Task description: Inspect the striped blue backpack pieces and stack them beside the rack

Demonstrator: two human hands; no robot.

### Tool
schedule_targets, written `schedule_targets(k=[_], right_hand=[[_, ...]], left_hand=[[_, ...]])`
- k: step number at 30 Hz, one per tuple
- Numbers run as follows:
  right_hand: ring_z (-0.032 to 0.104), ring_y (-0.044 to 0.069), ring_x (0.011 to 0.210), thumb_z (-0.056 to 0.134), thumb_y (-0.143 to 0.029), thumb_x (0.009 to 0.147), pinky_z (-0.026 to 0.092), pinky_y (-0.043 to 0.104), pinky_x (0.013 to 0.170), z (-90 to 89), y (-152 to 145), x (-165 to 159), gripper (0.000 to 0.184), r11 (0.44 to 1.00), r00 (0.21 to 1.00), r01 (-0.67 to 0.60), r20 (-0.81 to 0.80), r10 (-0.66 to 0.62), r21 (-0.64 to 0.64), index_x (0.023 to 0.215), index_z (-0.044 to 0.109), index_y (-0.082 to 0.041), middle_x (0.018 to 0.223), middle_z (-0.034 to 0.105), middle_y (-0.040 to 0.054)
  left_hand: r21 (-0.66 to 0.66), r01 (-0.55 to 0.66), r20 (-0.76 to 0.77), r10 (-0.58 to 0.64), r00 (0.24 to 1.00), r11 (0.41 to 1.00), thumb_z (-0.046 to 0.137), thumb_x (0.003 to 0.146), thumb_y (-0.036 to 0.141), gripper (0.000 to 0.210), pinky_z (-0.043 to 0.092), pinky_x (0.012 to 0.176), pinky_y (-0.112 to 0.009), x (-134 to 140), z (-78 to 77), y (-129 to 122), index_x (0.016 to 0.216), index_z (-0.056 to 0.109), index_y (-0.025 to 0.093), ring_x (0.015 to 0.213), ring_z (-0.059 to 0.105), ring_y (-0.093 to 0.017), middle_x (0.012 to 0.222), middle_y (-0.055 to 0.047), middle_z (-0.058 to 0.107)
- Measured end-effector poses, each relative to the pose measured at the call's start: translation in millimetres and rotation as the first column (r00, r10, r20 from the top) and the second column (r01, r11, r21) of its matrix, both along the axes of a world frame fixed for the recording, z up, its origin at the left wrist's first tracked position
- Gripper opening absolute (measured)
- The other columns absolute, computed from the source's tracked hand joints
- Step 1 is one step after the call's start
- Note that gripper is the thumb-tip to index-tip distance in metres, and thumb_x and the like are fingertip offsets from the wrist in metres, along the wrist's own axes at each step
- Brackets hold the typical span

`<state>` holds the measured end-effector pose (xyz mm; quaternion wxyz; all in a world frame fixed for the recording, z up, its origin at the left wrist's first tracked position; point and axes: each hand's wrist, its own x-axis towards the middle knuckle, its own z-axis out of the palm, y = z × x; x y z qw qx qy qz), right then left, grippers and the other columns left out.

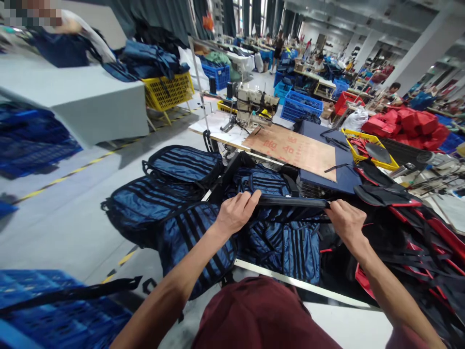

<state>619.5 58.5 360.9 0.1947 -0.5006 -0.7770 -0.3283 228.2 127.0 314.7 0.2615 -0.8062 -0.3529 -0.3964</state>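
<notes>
My left hand (237,211) and my right hand (346,219) are closed on opposite ends of a blue and black bag piece (292,201). Its dark top edge runs straight between my fists, and striped fabric hangs below it. Beneath it lie more blue bag pieces with black stripes (301,252), inside a white-edged frame (290,277). Left of my left hand, striped blue backpacks (145,201) hang over the frame's side. Black and red bag pieces (399,242) are heaped beside my right forearm.
Ahead stands a sewing machine (256,104) on a table, near a brown board (294,148) with red lettering. A blue crate (54,310) is at lower left. A white-covered table (90,97) and a yellow crate (169,92) stand at far left. Other people work in the background.
</notes>
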Motion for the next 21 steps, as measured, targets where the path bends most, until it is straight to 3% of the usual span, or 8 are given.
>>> schedule_targets(k=[3,5,9,11,14,16,18,21], right_hand=[[0.072,0.027,0.098,0.070,-0.048,0.111,0.052,0.033,0.079,14.0,-8.8,-21.6,0.029,0.994,0.990,-0.070,-0.124,0.060,-0.081,0.100,0.068,-0.021,0.109,0.078,0.0124],[0.072,0.033,0.117,0.067,-0.051,0.111,0.056,0.039,0.092,15.0,-14.0,-42.5,0.036,0.975,0.977,-0.158,-0.170,0.131,-0.158,0.126,0.068,-0.018,0.134,0.074,0.0189],[0.077,0.022,0.080,0.054,-0.021,0.110,0.055,0.029,0.073,2.2,-23.5,-66.3,0.032,0.884,0.950,-0.300,-0.199,0.242,-0.359,0.136,0.071,-0.021,0.098,0.081,0.0069],[0.075,0.019,0.068,0.053,-0.017,0.105,0.052,0.026,0.065,-0.9,-27.0,-56.0,0.033,0.879,0.937,-0.295,-0.294,0.189,-0.375,0.128,0.076,-0.024,0.087,0.080,0.0021],[0.073,0.020,0.067,0.058,-0.037,0.105,0.053,0.027,0.062,7.5,-27.6,-18.2,0.030,0.912,0.880,-0.147,-0.472,-0.057,-0.384,0.121,0.080,-0.026,0.088,0.080,0.0018],[0.072,0.023,0.072,0.061,-0.056,0.102,0.054,0.029,0.064,17.3,-24.5,10.1,0.041,0.920,0.782,-0.030,-0.582,-0.222,-0.391,0.117,0.081,-0.023,0.089,0.079,0.0045],[0.072,0.028,0.078,0.064,-0.069,0.095,0.055,0.035,0.068,24.5,-19.4,33.5,0.054,0.919,0.668,0.093,-0.660,-0.343,-0.384,0.113,0.082,-0.022,0.088,0.077,0.0063],[0.071,0.035,0.084,0.067,-0.074,0.089,0.054,0.045,0.073,25.2,-10.2,55.4,0.051,0.886,0.545,0.171,-0.708,-0.449,-0.431,0.106,0.082,-0.028,0.086,0.075,0.0080]], left_hand=[[0.033,-0.005,0.012,0.004,1.000,0.999,0.055,0.105,0.006,0.041,0.044,0.060,-0.032,14.8,9.2,-11.9,0.144,0.061,0.020,0.067,0.065,-0.018,0.079,-0.001,0.063],[0.016,0.064,-0.028,-0.063,0.998,0.998,0.055,0.107,0.009,0.038,0.045,0.062,-0.031,34.0,12.9,-25.5,0.141,0.063,0.021,0.066,0.065,-0.017,0.077,0.000,0.062],[-0.278,0.307,0.073,-0.298,0.952,0.910,0.057,0.111,0.022,0.032,0.053,0.077,-0.029,64.4,10.1,-43.8,0.142,0.063,0.027,0.081,0.070,-0.016,0.097,-0.002,0.071],[-0.541,0.396,0.239,-0.315,0.918,0.742,0.060,0.112,0.038,0.024,0.054,0.086,-0.030,58.3,1.9,-42.0,0.131,0.068,0.025,0.093,0.071,-0.018,0.105,-0.003,0.073],[-0.820,0.491,0.431,-0.247,0.868,0.294,0.063,0.108,0.057,0.038,0.049,0.081,-0.030,21.7,-15.7,-39.2,0.094,0.067,0.022,0.084,0.063,-0.018,0.086,0.000,0.065],[-0.847,0.532,0.527,-0.148,0.837,-0.008,0.068,0.101,0.065,0.049,0.043,0.072,-0.028,-7.8,-27.0,-48.1,0.084,0.060,0.020,0.076,0.055,-0.016,0.079,0.002,0.057],[-0.780,0.584,0.606,-0.035,0.795,-0.227,0.076,0.092,0.070,0.053,0.038,0.066,-0.027,-30.3,-34.8,-66.8,0.085,0.059,0.020,0.074,0.050,-0.015,0.080,0.003,0.054],[-0.622,0.674,0.699,0.105,0.707,-0.398,0.082,0.085,0.070,0.055,0.042,0.068,-0.027,-45.0,-37.3,-98.9,0.097,0.063,0.020,0.075,0.053,-0.015,0.085,0.002,0.060]])
